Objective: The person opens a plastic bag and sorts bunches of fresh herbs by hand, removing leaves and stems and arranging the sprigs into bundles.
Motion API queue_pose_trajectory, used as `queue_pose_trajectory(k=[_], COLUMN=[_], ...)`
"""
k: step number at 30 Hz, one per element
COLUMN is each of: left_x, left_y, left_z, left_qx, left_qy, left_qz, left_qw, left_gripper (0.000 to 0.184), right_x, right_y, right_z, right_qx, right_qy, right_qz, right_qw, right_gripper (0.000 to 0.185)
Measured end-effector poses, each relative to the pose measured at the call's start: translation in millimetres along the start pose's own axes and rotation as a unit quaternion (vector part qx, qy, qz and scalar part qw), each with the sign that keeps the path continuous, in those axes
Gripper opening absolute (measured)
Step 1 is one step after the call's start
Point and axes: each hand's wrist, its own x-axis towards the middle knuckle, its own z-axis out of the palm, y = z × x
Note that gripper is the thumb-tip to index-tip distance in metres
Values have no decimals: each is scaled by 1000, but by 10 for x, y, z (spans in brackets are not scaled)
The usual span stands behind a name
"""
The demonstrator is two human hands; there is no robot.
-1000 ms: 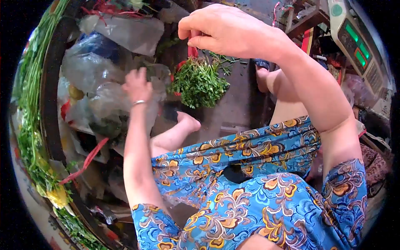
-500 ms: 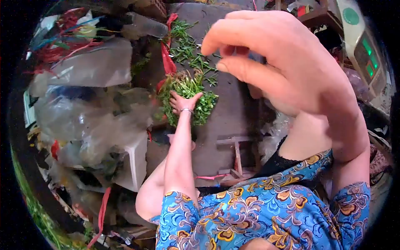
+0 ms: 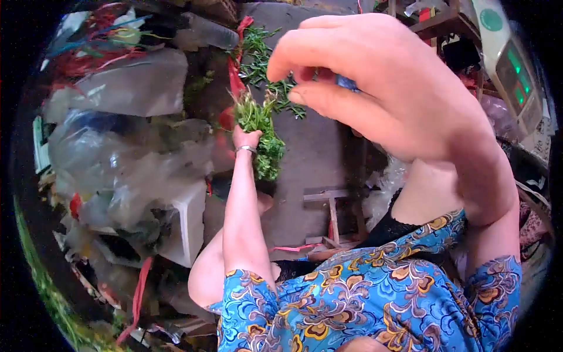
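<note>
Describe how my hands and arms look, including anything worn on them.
Your left hand and right hand are both gloveless. A thin silver-coloured bracelet circles the left wrist; none shows on the right. Your short blue sleeves carry a swirling floral pattern in yellow, brown and white.

Scale (image 3: 505,70) w/ grn display (image 3: 514,60) sits R, plastic bags (image 3: 132,155) lie L.

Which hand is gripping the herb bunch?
The left hand, the one with the bracelet: it grips the herb bunch. The right hand hovers apart from the bunch, curled but part-open, nearer the camera.
</note>
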Motion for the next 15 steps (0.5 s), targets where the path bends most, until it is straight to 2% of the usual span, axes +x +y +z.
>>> queue_pose_trajectory(k=[2,3,5,6,8,9,12,13,15], left_x=[-112,-143,-230,-332,-479,-579,-827,-992,-1357], left_y=[206,250,308,417,560,683,923,1046,1288], left_z=[-177,-278,-524,-714,-1056,-1189,-1646,-1762,-2020], left_qx=[-93,-90,-202,-209,-288,-301,-313,-341,-363], left_qy=[-27,-16,-47,-73,-86,-88,-106,-102,-92], left_qz=[-2,3,-9,14,-15,22,32,64,61], left_qw=[995,996,978,975,954,949,943,932,925], left_gripper=[57,57,50,48,47,44,40,39,46], right_x=[-2,15,73,102,200,193,271,284,309], right_y=[114,125,126,127,111,116,213,274,332], right_z=[72,98,149,150,146,126,204,255,333], right_qx=[3,5,29,33,40,39,21,22,31], right_qy=[60,67,67,73,17,27,-21,-38,-79], right_qz=[-56,-65,-44,-56,-19,-32,8,1,4], right_qw=[997,996,996,995,999,998,1000,999,996], right_gripper=[16,16,18,18,18,18,18,19,21])
